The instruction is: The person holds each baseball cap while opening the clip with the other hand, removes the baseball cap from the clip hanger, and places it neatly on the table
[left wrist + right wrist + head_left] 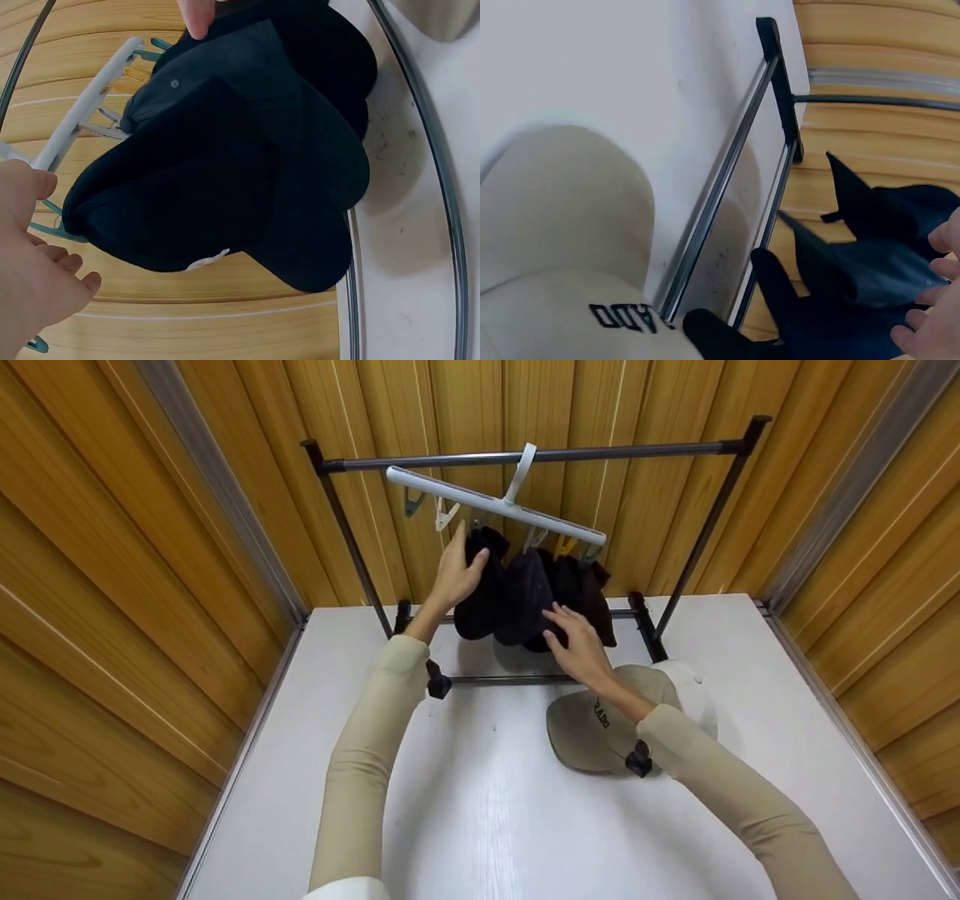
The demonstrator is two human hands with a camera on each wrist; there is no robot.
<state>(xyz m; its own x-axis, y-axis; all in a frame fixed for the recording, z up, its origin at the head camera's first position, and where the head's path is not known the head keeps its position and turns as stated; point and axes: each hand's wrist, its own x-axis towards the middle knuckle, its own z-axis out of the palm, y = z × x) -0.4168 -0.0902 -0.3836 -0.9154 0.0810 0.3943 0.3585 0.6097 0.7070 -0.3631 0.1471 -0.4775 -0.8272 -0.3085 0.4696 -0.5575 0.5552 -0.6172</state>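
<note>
Several dark baseball caps (525,592) hang in a row from clips on a white clip hanger (495,502), which hooks over a rack's top bar and tilts down to the right. My left hand (457,574) is beside the leftmost dark cap (172,187), thumb and fingers spread apart near the green clip (56,229) that bites that cap. A white clip (445,516) and a dark green clip (412,504) dangle bare at the hanger's left end. Loosely extended, the fingers of my right hand (577,649) are in front of the caps toward the right.
The black metal rack (697,532) stands on a white table (465,810) against wood-panelled walls. A beige cap (600,727) with dark lettering lies under my right forearm, overlapping a white cap (694,697) behind it. The rack's lower bars (720,180) run close to the beige cap.
</note>
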